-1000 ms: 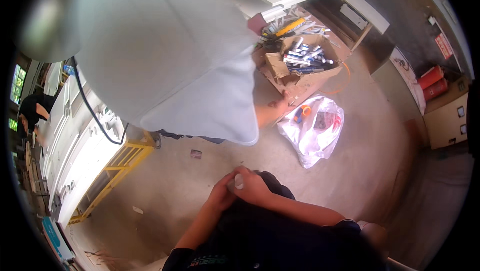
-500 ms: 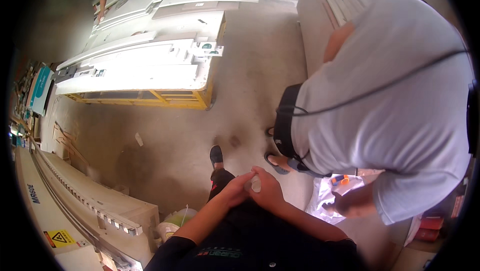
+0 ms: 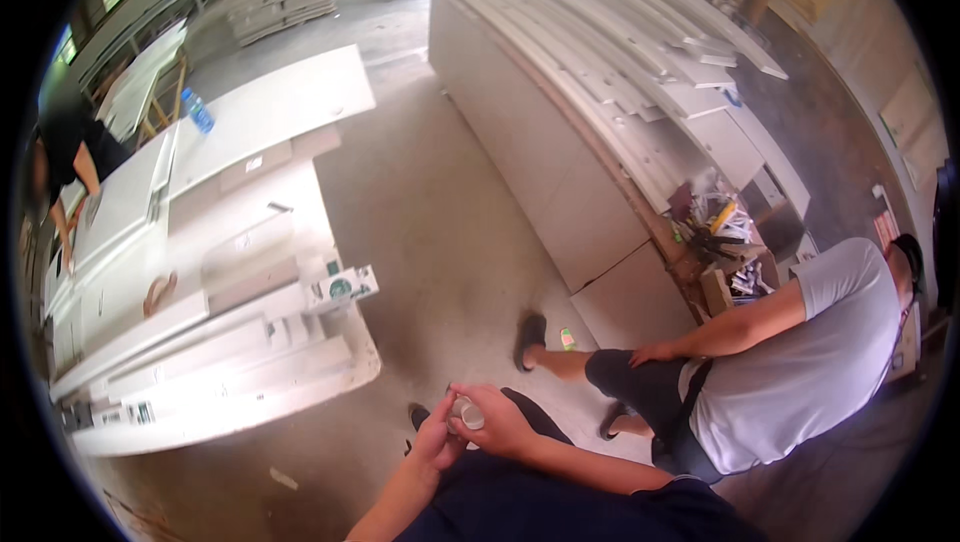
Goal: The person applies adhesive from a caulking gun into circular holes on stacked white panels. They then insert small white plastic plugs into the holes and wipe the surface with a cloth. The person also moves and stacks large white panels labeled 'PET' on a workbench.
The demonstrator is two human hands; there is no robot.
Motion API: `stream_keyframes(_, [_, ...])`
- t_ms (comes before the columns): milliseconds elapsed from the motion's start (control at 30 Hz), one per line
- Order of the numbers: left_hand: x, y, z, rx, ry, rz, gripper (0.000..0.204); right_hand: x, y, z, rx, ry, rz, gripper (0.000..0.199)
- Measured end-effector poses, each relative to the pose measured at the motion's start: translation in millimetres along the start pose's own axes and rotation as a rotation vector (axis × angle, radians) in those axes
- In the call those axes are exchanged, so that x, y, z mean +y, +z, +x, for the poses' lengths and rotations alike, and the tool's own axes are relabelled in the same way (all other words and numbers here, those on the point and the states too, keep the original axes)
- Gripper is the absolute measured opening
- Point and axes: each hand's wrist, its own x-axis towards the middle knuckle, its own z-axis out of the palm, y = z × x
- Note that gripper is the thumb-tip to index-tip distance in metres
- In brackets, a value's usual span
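Close to my body, my two hands meet around a small whitish cylinder (image 3: 466, 414) with a round, pale end; I cannot make out exactly what kind of thing it is. My left hand (image 3: 436, 442) is closed against its left side. My right hand (image 3: 502, 426) wraps it from the right, with the fingertips of both hands meeting at the top. The fingers cover much of the cylinder.
At left, a worktable (image 3: 350, 367) bears white panels and a blue-labelled bottle (image 3: 198, 112); another person (image 3: 85, 157) leans over it. A panel stack (image 3: 530, 142) with a box of tools (image 3: 735, 277) stands right. Near me, a grey-shirted person (image 3: 790, 372) bends, hand at the knee.
My view has swung to the right, bringing the panel stack and tool box into sight. The grey-shirted person appears farther from me. My hands still hold the whitish cylinder.
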Motion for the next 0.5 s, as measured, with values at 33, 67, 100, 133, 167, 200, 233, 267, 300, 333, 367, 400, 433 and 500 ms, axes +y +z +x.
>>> stream_keyframes(33, [11.7, 7.5, 12.6, -0.028, -0.031, -0.004, 0.038, 1.7, -4.1, 12.9, 0.040, 0.047, -0.009, 0.050])
stream_keyframes(67, [21.7, 12.0, 25.1, -0.045, -0.055, -0.012, 0.040, 6.3, -8.6, 23.4, 0.071, 0.090, -0.007, 0.049])
stream_keyframes(100, [32.9, 17.1, 38.7, -0.048, -0.109, -0.055, 0.038, 10.9, -11.8, 34.4, 0.096, 0.130, 0.007, 0.048])
stream_keyframes(133, [43.6, 25.7, 51.2, -0.053, -0.120, -0.040, 0.037, 15.0, -15.7, 46.5, 0.151, 0.113, -0.007, 0.048])
stream_keyframes(167, [53.8, 37.1, 62.5, -0.055, -0.134, -0.028, 0.037, 20.0, -19.5, 58.4, 0.204, 0.100, -0.020, 0.047])
stream_keyframes(200, [64.9, 48.6, 74.6, -0.057, -0.144, -0.019, 0.036, 25.7, -24.2, 71.3, 0.253, 0.086, -0.034, 0.047])
stream_keyframes(233, [77.1, 58.6, 87.5, -0.047, -0.167, -0.019, 0.033, 32.3, -29.4, 85.5, 0.296, 0.080, -0.066, 0.045])
stream_keyframes(267, [89.2, 67.0, 102.0, -0.054, -0.177, -0.010, 0.032, 42.0, -34.5, 98.9, 0.317, 0.100, -0.044, 0.045])
stream_keyframes(300, [102.0, 77.0, 116.9, -0.062, -0.185, -0.003, 0.031, 52.1, -41.0, 113.9, 0.336, 0.118, -0.023, 0.045])
stream_keyframes(333, [115.6, 88.0, 132.8, -0.071, -0.192, 0.004, 0.029, 62.3, -49.4, 132.4, 0.354, 0.135, -0.002, 0.044])
stream_keyframes(367, [126.2, 97.7, 151.5, -0.087, -0.171, -0.052, 0.029, 75.7, -60.2, 152.2, 0.386, 0.096, -0.006, 0.040])
stream_keyframes(400, [138.7, 105.8, 171.0, -0.085, -0.126, -0.075, 0.029, 91.4, -66.6, 173.1, 0.362, 0.122, 0.099, 0.038])
stream_keyframes(433, [153.8, 112.4, 190.7, -0.083, -0.080, -0.100, 0.030, 107.7, -70.0, 196.6, 0.336, 0.145, 0.205, 0.036])
stream_keyframes(500, [179.6, 134.0, 231.7, -0.005, -0.041, -0.247, 0.031, 130.3, -92.4, 246.6, 0.325, 0.211, 0.476, 0.027])
